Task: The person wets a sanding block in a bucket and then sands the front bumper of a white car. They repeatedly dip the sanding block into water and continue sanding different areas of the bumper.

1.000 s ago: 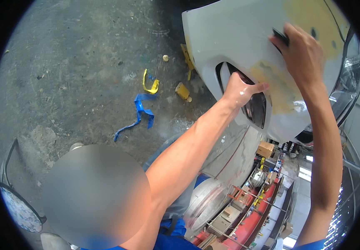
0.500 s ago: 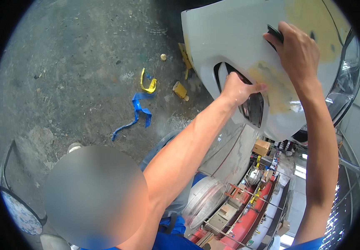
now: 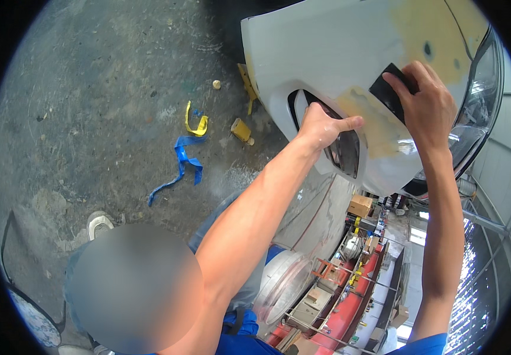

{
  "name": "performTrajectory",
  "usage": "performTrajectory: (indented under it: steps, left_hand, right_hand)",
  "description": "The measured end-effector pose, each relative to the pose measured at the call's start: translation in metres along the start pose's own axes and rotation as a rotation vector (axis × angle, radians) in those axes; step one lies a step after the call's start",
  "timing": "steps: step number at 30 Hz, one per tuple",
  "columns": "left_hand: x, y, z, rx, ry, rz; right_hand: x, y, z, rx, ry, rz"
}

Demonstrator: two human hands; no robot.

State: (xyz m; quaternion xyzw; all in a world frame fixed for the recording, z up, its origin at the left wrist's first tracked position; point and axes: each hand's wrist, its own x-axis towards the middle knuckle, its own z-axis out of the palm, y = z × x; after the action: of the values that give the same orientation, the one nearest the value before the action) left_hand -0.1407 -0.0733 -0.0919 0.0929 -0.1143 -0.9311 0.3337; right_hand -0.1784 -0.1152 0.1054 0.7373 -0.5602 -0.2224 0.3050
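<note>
A worker's right hand [image 3: 430, 105] brings a flat black pad [image 3: 386, 90] down across a white car body panel [image 3: 320, 50] in a workshop, fingers clamped on the pad with the thumb across its near face. Half a second earlier the pad showed almost edge-on, higher on the panel; now its broad face is turned to view, at the edge of the smaller tan patch [image 3: 366, 109], which suggests the work has shifted toward that patch and away from the bare white above. Whether the pad presses flat on the surface cannot be told. The left hand [image 3: 324, 125] keeps its place at the dark lamp opening [image 3: 345, 155], thumb stretched over the rim; its fingers are hidden inside, so their grip cannot be told. Blue tape [image 3: 181, 158] and a yellow bottle [image 3: 241, 130] lie on the floor [image 3: 107, 118].
</note>
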Motion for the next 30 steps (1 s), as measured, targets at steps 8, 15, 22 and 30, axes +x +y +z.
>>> performTrajectory:
  steps: [8, 15, 22, 30]
  left_hand:
    - [0.001, -0.007, -0.001, -0.063, -0.024, 0.067]
    - [0.004, -0.014, 0.002, -0.079, -0.022, 0.087]
    - [0.002, -0.016, 0.011, -0.034, 0.010, 0.086]
    - [0.000, -0.011, 0.007, 0.012, 0.027, 0.066]
  right_hand:
    - [0.015, -0.012, 0.016, -0.109, 0.062, -0.103]
    - [0.016, -0.017, 0.023, -0.144, 0.059, -0.054]
    - [0.020, -0.014, 0.027, -0.167, 0.075, -0.033]
    - [0.019, -0.016, 0.026, -0.140, 0.083, -0.067]
